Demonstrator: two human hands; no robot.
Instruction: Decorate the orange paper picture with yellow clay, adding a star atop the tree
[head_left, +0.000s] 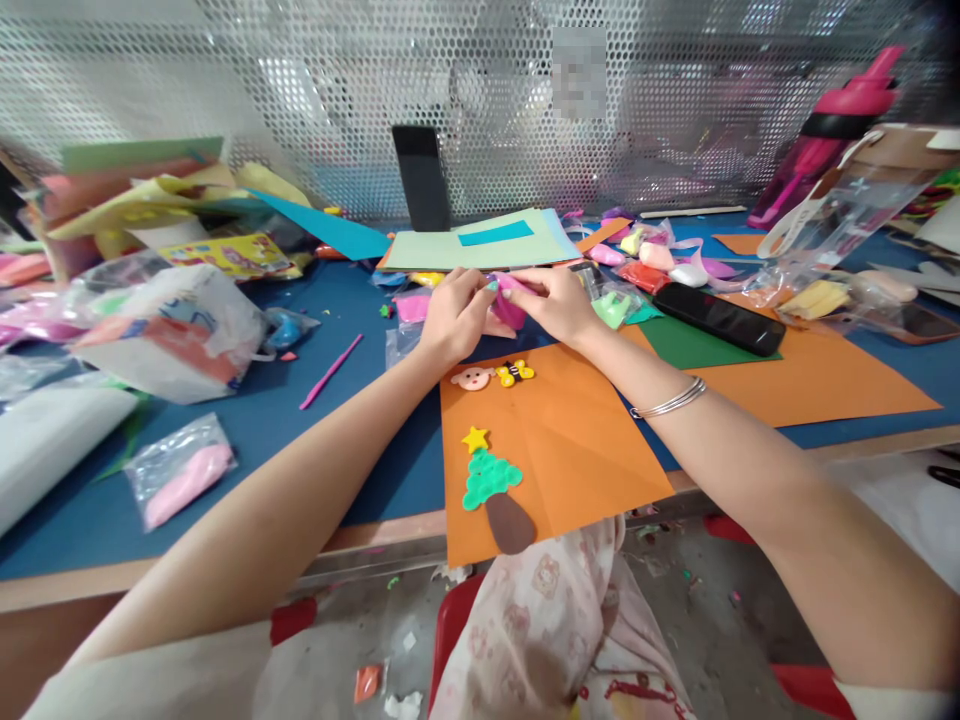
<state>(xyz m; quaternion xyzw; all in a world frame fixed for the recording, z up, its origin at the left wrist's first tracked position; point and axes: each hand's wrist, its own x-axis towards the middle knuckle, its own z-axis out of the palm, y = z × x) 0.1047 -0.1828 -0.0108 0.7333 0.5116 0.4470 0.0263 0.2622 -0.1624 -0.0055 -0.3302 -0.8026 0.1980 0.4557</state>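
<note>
My left hand [461, 312] and my right hand [553, 300] meet above the far edge of an orange sheet [577, 440]. Between them is some magenta modelling clay [510, 303], pinched by the fingers of both; whether a plastic bag wraps it I cannot make out. On the sheet lie clay figures: a pale pink face [474, 378], a yellow and black butterfly [514, 374], a yellow star [475, 439], and a green treetop [491, 478] over a brown trunk [511, 522]. A pink clay packet [412, 307] rests just left of my left hand.
A phone [421, 180] leans upright against the perforated metal screen. Another black phone [720, 318] lies on green and orange paper at right. A purple stick tool [331, 372] and a bagged pink clay lump [187, 483] are at left. Bottles [832, 140] stand far right. The sheet overhangs the table's front edge.
</note>
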